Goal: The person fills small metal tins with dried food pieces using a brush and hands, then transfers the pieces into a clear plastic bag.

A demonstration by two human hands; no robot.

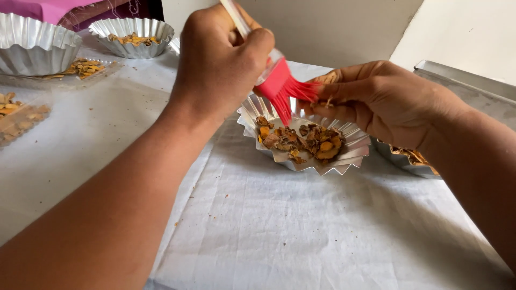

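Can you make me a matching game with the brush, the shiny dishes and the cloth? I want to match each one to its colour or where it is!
1. brush
2. fluted dish with dried orange-brown pieces
3. table cloth
4. second filled dish

a. far left corner
b. white
c. red bristles, in the left hand
d. under the right hand

1-c, 2-d, 3-b, 4-a

A white cloth (301, 225) covers the table, creased and softly lit by daylight. Behind it stands a plain pale wall (333, 27); a pink fabric (48, 9), perhaps a covering, shows top left
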